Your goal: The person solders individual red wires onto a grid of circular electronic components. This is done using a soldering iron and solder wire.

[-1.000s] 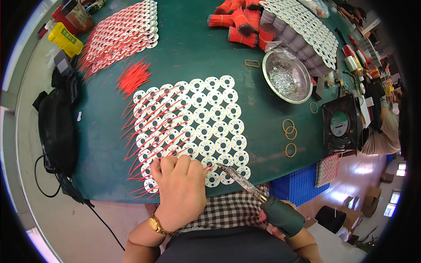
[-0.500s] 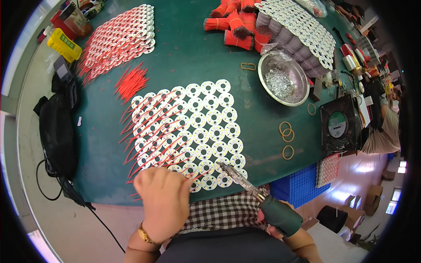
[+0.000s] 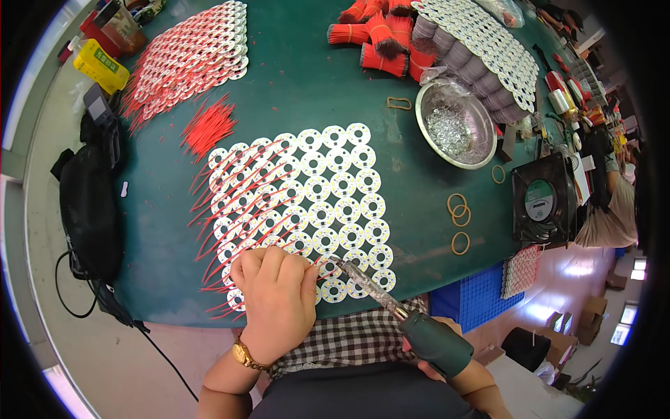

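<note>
A panel of round white LED boards [image 3: 347, 210] lies on the green table in front of me, with thin red wires [image 3: 259, 218] across its left and middle columns. My left hand [image 3: 276, 297], a gold watch on its wrist, is closed over the lower part of the panel. A red wire shows at its fingertips, pinched there; the fingers hide part of it. My right hand [image 3: 427, 368] grips the dark green handle of a soldering iron [image 3: 373, 288]. The iron's tip meets the lower part of the panel, just right of my left fingertips.
Loose red wires [image 3: 210, 128] lie beyond the panel, near a wired panel stack [image 3: 192, 59]. Bundled red wires [image 3: 384, 38], bare stacked boards [image 3: 481, 52] and a metal bowl [image 3: 455, 133] stand far right. Rubber bands [image 3: 458, 209] and a black fan [image 3: 539, 199] are at right.
My left hand has moved right and away from me over the panel, still closed. The soldering iron has shifted left, its tip closer to my left fingertips.
</note>
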`<state>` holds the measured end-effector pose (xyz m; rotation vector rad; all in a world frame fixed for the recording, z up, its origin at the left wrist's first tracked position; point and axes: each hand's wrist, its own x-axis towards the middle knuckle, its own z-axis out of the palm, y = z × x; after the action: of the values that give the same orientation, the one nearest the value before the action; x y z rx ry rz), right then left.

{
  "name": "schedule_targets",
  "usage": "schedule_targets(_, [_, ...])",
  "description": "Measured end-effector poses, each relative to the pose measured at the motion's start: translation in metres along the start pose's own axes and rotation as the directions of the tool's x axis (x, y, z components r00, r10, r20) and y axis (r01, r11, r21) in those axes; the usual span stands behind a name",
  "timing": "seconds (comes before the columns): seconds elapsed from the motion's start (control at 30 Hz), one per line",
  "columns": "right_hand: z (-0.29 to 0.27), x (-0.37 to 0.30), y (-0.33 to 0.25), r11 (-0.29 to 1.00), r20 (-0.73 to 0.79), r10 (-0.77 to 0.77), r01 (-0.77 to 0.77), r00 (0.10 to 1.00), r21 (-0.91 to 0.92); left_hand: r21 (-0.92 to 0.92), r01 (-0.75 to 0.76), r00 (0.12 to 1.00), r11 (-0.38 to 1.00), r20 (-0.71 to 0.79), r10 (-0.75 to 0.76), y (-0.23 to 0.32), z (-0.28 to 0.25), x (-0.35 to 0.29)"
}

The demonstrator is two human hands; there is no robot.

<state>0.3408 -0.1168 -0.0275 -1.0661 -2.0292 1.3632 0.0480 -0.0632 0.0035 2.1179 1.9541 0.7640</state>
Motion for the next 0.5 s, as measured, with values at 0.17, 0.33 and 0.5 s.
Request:
schedule_targets(0.17, [0.000, 0.002, 0.003, 0.991, 0.016, -0.093, 0.094, 0.996, -0.091, -0.020, -0.003, 1.000, 1.000, 0.008, 0.004, -0.003, 0.000, 0.001])
schedule_targets(0.33, [-0.002, 0.008, -0.001, 0.988, 0.056, -0.085, 0.092, 0.995, -0.124, -0.022, -0.013, 1.000, 1.000, -0.003, 0.013, -0.004, 0.001, 0.000])
schedule_targets(0.5, [-0.004, 0.015, -0.004, 0.945, 0.022, -0.227, 0.226, 0.974, -0.237, -0.020, -0.018, 1.000, 1.000, -0.006, 0.018, -0.004, 0.001, -0.001])
